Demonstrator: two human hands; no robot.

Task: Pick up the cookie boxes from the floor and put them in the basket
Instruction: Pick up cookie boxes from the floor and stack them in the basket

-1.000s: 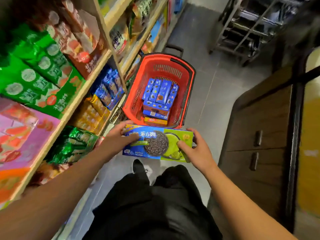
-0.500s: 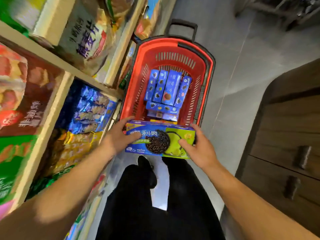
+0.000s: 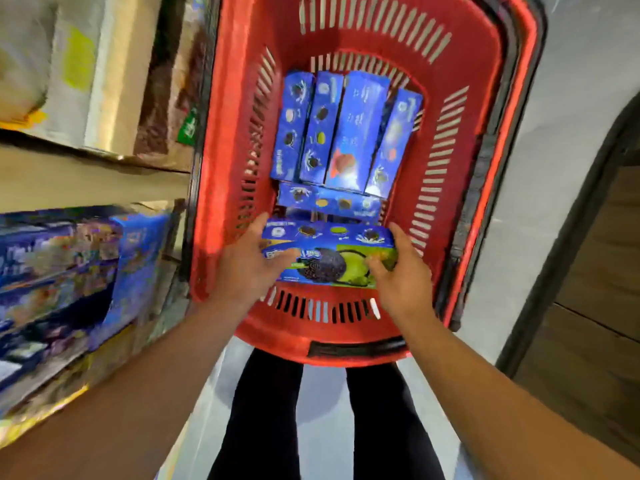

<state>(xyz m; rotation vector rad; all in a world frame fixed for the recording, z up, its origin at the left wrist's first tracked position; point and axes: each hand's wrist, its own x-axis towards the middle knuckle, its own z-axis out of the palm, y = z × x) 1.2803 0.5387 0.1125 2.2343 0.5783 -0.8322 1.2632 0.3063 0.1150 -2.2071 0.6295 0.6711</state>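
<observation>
Presently the blue-and-green cardboard cookie box [image 3: 329, 258] sits inside the near end of the red slotted plastic basket [image 3: 485, 98], held level above its floor. Left hand [image 3: 247, 268] grips the box's left end, thumb across its face; right hand [image 3: 401, 275] grips the right end likewise. Beyond it, five blue cookie boxes [image 3: 346, 133] lie packed in the basket. Wooden shelving [image 3: 69, 174] with blurred packets flanks the left; grey floor [image 3: 571, 116] lies right.

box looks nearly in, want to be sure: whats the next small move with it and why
Probably lower the lime cookie box into the near end of the red basket and let go: left hand and right hand grip its ends inside the rim, near the blue cookie boxes.
</observation>
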